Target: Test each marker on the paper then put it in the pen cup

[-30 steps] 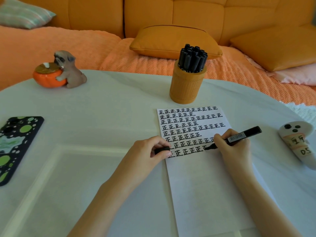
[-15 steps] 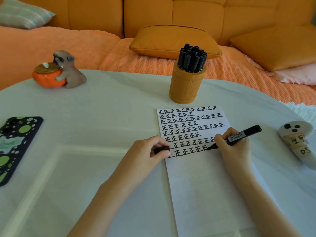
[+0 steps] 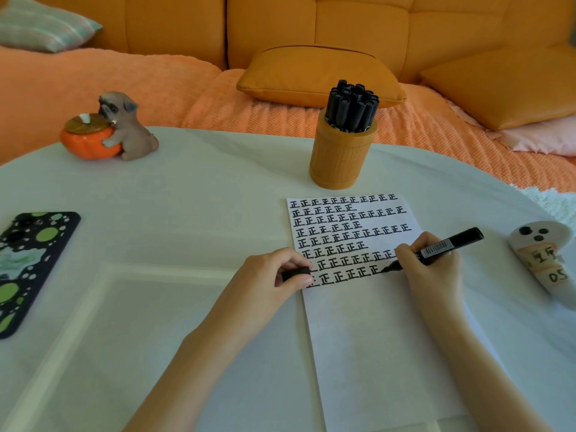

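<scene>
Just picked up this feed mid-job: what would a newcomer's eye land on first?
The paper before the person has its top half packed with rows of black marks, and the right hand holds an uncapped marker tip-down at the last row. The left hand pinches a black cap alongside. Behind stands the orange pen cup, full of black markers.

Orange sofa (image 3: 311,26) with cushions (image 3: 321,76) behind a white table (image 3: 202,198).

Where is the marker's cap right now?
In the head view, the cap is pinched in the left hand at the left edge of the paper, opposite the marker in the right hand.
</scene>
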`<move>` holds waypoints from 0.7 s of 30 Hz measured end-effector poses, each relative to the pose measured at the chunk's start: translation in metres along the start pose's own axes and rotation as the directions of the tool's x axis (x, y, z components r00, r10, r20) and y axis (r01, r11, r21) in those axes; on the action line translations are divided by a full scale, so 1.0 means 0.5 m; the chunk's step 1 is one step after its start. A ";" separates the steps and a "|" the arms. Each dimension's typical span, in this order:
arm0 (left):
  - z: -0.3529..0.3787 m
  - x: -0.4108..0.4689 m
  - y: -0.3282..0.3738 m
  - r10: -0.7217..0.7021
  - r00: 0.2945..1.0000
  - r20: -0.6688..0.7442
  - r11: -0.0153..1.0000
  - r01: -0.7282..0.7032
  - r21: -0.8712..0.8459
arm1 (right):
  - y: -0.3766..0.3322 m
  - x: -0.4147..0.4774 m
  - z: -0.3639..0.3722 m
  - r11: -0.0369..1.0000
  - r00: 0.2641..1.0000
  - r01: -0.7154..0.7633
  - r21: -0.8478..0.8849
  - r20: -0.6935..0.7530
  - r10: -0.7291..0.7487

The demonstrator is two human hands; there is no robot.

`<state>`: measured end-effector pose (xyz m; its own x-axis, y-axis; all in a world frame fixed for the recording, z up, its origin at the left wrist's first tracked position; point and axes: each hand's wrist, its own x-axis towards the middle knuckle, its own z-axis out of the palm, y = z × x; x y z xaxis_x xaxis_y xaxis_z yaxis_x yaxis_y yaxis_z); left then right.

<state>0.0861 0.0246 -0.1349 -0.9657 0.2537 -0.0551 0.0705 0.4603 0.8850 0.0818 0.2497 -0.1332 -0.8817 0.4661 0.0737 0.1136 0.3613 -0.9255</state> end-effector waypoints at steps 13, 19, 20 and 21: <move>0.002 -0.003 0.029 0.022 0.997 -0.069 0.950 -0.042 -0.310 | -0.058 -0.026 0.032 0.822 0.961 -0.203 0.532 0.270 0.062; 0.001 -0.004 0.033 -0.013 0.997 -0.073 0.927 -0.016 -0.375 | -0.069 -0.041 0.056 0.836 0.975 -0.167 0.522 0.216 0.060; 0.001 -0.004 0.035 -0.015 0.997 -0.072 0.927 -0.014 -0.375 | -0.070 -0.042 0.059 0.830 0.974 -0.171 0.531 0.216 0.062; 0.001 -0.005 0.037 -0.015 0.997 -0.071 0.927 -0.013 -0.374 | -0.070 -0.042 0.062 0.824 0.974 -0.174 0.539 0.219 0.063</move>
<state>0.0898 0.0332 -0.1186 -0.9820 0.1854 -0.0355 -0.0162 0.1050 0.9943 0.0823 0.2023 -0.1138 -0.9517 0.2995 -0.0679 0.0009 -0.2184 -0.9759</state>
